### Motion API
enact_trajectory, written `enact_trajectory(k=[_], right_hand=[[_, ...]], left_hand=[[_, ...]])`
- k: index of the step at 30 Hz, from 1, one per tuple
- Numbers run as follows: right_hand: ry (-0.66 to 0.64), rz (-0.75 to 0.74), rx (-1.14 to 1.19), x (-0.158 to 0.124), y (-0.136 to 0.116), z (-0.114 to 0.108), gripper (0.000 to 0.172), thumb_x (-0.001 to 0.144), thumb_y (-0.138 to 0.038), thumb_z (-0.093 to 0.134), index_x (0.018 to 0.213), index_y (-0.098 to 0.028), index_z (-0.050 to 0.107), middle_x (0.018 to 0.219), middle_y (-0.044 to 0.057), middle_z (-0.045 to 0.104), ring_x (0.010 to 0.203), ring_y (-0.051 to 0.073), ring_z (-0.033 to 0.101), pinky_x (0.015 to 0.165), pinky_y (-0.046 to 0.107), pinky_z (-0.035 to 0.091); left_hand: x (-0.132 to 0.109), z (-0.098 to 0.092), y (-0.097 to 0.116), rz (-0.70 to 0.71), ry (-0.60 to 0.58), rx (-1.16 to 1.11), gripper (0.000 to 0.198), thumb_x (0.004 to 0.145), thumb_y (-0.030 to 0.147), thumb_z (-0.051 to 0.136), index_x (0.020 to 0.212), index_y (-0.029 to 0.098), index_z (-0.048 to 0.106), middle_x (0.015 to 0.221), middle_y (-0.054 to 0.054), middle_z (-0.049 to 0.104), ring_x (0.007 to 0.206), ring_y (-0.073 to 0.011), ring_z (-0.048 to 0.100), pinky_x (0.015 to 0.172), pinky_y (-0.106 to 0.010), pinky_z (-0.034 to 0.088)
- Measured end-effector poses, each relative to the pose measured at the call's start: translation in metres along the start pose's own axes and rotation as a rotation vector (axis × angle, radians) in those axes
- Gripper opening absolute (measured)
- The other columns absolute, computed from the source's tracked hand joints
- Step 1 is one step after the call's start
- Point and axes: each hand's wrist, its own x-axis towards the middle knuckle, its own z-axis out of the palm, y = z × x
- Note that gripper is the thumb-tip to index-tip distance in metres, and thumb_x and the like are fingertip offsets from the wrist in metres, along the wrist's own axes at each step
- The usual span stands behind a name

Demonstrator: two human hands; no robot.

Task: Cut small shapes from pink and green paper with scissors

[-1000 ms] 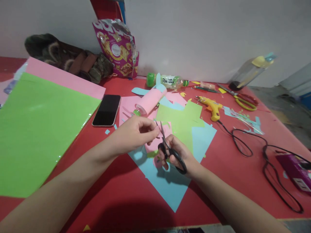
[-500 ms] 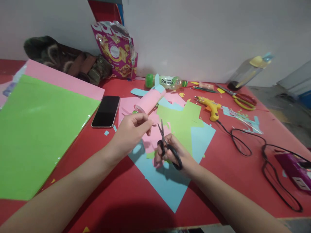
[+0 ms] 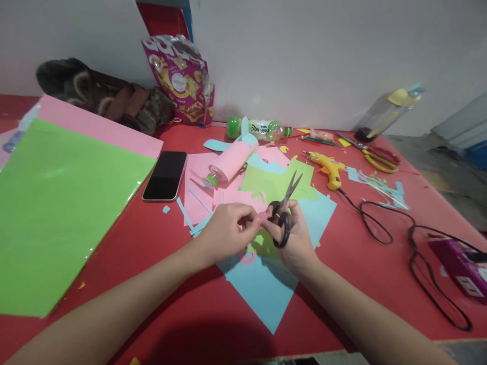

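Beside scissors [image 3: 285, 205] in the curled grip of the right hand [image 3: 299, 241], the left hand [image 3: 230, 230] pinches pink paper [image 3: 262, 216], likely flimsy, best held edgewise.

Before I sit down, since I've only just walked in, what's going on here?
A person's left hand pinches a small pink paper piece, which the right hand seems to touch while holding black-handled metal scissors, blades apart and pointing away from the piece. A light-blue paper sheet lies below on the red tabletop; a pink paper-wrapped bottle with a green cap lies farther back.
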Motion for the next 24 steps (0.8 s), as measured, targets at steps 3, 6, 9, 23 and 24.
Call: enact_trajectory(k=[3,6,9,23,24], right_hand=[[0.000,-0.020,-0.020,0.000,-0.001,0.001,0.039,0.058,-0.013,0.069,0.072,-0.023,0.034,0.068,-0.007,0.047,0.061,0.007,0.046,0.057,0.020,0.040],[-0.014,-0.041,-0.050,0.000,-0.002,0.000,0.039,0.059,-0.013,0.068,0.072,-0.023,0.034,0.069,-0.007,0.047,0.061,0.007,0.046,0.056,0.019,0.039],[-0.028,-0.042,-0.077,0.001,-0.003,-0.001,0.040,0.058,-0.012,0.069,0.073,-0.023,0.034,0.069,-0.008,0.048,0.060,0.006,0.046,0.054,0.018,0.038],[-0.226,-0.017,-0.122,-0.001,-0.002,-0.002,0.043,0.057,-0.010,0.070,0.073,-0.023,0.033,0.066,-0.008,0.048,0.058,0.006,0.045,0.051,0.018,0.035],[-0.226,-0.017,-0.123,-0.001,-0.002,-0.002,0.042,0.057,-0.010,0.070,0.073,-0.023,0.033,0.066,-0.008,0.048,0.058,0.006,0.044,0.052,0.018,0.035]], left_hand=[[-0.001,0.001,0.000,0.021,-0.009,0.033,0.022,0.076,0.021,0.041,0.057,0.014,0.050,0.056,0.000,0.052,0.054,-0.0091,0.045,0.053,-0.021,0.035],[-0.001,0.002,0.000,0.030,-0.016,0.054,0.023,0.077,0.021,0.040,0.057,0.014,0.050,0.057,0.000,0.052,0.054,-0.0092,0.046,0.054,-0.021,0.035],[0.000,0.002,-0.002,0.041,-0.043,0.075,0.025,0.078,0.022,0.039,0.057,0.013,0.049,0.055,0.000,0.052,0.053,-0.0090,0.046,0.053,-0.021,0.035],[0.007,-0.022,-0.010,0.184,-0.301,0.122,0.024,0.078,0.025,0.041,0.069,0.012,0.059,0.062,-0.002,0.059,0.056,-0.0089,0.050,0.055,-0.020,0.037],[0.007,-0.022,-0.009,0.182,-0.306,0.114,0.024,0.078,0.025,0.041,0.069,0.012,0.059,0.063,-0.002,0.059,0.056,-0.0090,0.050,0.056,-0.020,0.037]])
